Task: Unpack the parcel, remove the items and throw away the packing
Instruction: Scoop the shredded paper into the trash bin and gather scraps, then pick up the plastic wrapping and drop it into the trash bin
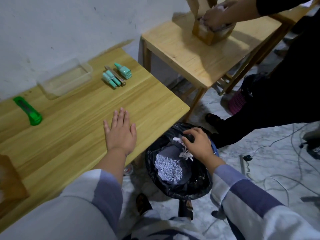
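Note:
My left hand [120,131] lies flat and open on the wooden table [72,129], holding nothing. My right hand [197,144] hovers over the bin lined with a black bag [174,189], fingers spread, with strands of white shredded paper [185,154] falling from under it. More shredded paper [168,168] lies heaped inside the bin. Several teal cosmetic items [116,76] lie together at the table's far side. A brown cardboard parcel [10,181] shows partly at the left edge.
A green box cutter [28,110] and a clear plastic tray [66,79] lie on the table. Another person in black digs both hands into a cardboard box [210,34] on a second table [199,56]. Cables and a power strip [245,166] cross the floor.

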{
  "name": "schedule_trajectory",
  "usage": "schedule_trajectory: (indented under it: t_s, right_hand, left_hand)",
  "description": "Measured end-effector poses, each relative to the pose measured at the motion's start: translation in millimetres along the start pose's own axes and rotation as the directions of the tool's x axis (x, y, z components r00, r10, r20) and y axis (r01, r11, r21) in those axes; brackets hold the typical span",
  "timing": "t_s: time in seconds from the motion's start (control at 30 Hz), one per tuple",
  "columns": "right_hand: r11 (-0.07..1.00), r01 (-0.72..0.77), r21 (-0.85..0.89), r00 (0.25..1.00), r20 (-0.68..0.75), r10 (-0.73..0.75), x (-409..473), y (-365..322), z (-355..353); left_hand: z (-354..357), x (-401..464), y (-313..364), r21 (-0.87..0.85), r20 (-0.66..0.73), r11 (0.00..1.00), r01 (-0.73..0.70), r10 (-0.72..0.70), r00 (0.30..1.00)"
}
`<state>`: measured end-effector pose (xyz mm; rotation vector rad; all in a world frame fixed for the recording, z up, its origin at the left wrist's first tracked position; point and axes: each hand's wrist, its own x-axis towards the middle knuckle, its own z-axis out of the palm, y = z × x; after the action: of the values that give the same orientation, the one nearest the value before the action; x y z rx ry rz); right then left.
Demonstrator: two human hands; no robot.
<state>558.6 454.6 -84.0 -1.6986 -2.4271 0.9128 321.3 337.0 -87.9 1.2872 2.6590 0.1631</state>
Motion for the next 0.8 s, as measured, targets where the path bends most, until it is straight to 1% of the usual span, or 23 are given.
schedule_trajectory:
  t_s: [0.1, 0.3, 0.43, 0.53, 0.6, 0.67, 0.8]
  right_hand:
    - [1.0, 0.013, 0.019, 1.0, -0.002, -0.013, 0.5, 0.7, -0.2]
    - [0.999, -0.029, 0.018, 0.999, 0.032, 0.029, 2.2, 2.3, 0.7]
    - [1.0, 0.01, 0.0, 0.998, 0.066, -0.01, 2.5, -2.1, -10.3]
    - [0.996, 0.078, -0.041, 0.994, 0.084, -0.075, 2.6, -14.0, -25.9]
    - [0.989, 0.139, -0.05, 0.987, 0.091, -0.134, 2.6, -26.4, -36.0]
    - [0.975, 0.217, -0.051, 0.971, 0.113, -0.21, 2.0, -43.5, -43.9]
    - [0.927, 0.371, -0.062, 0.918, 0.173, -0.356, -9.4, -89.6, -46.3]
  left_hand:
    - [1.0, 0.6, -1.0, 0.013, -0.002, 1.0, -0.002, 0.002, 1.0]
    - [1.4, 0.8, -2.5, 0.021, -0.001, 1.0, -0.008, 0.008, 1.0]
    - [-8.4, 3.3, -2.1, -0.001, 0.092, 1.0, -0.012, 0.012, 0.996]
    - [-24.7, 3.4, -4.0, -0.11, 0.153, 0.994, 0.009, 0.009, 0.988]
    - [-36.7, -5.7, -7.6, -0.197, 0.163, 0.98, 0.03, 0.003, 0.987]
    - [-49.8, -22.2, -10.3, -0.317, 0.143, 0.946, 0.069, -0.025, 0.989]
    - [-73.0, -60.4, -25.1, -0.47, 0.093, 0.856, 0.217, -0.197, 0.976]
